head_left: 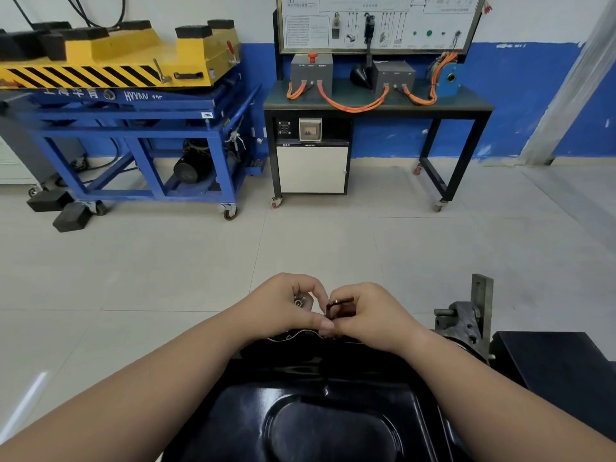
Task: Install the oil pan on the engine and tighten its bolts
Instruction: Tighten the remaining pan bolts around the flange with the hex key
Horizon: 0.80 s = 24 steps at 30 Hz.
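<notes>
Black oil pan underlies left hand gripping bolt, right hand pinching tool.

The oil pan, glossy black with a rounded, raised sump, is lying sump-up at the bottom centre, its wavy far flange showing a silvery edge. A small silvery bolt is sitting in the curled left hand, just above that flange. The right hand is pinching a small dark piece, too small to identify.
</notes>
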### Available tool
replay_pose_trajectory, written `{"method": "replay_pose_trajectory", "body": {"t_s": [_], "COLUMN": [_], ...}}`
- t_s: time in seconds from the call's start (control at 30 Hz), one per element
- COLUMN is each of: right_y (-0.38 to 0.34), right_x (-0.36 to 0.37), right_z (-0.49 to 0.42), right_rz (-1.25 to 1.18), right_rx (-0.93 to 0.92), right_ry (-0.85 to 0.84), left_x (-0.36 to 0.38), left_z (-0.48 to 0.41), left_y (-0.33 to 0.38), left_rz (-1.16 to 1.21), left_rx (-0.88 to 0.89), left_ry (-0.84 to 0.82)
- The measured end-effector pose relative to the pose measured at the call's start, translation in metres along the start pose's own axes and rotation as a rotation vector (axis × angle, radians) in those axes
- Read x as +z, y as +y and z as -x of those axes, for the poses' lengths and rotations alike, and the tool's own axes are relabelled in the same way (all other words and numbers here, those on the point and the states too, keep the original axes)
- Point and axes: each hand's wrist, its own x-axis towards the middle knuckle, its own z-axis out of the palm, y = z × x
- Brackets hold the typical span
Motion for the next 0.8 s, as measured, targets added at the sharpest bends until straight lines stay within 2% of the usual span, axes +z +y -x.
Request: {"method": "replay_pose_trajectory", "body": {"t_s": [0.2,0.37,0.6,0.8], "right_y": [0.0008,0.0008,0.0035,0.0035], "right_x": [0.0004,-0.0018,-0.0016,-0.0014], "right_z": [-0.0006,0.0012,-0.0003,-0.0019], "right_rz": [0.09,0.048,0.023,0.074], "right_rx": [-0.05,-0.046,0.007,-0.042], "right_ry": [-0.023,-0.088,0.003,-0.054], "left_x": [0.0062,0.0041,0.0052,0.0089], "left_z": [-0.0029,-0.0025,-0.0027,-0.0065], "left_y": [0.0024,0.0012,0.0016,0.0009], "left_rz": [0.009,0.043,0.006,-0.054], "left_rx": [0.057,0.052,0.049,0.063], "left_ry": [-0.077,-0.065,-0.028,-0.014]}}
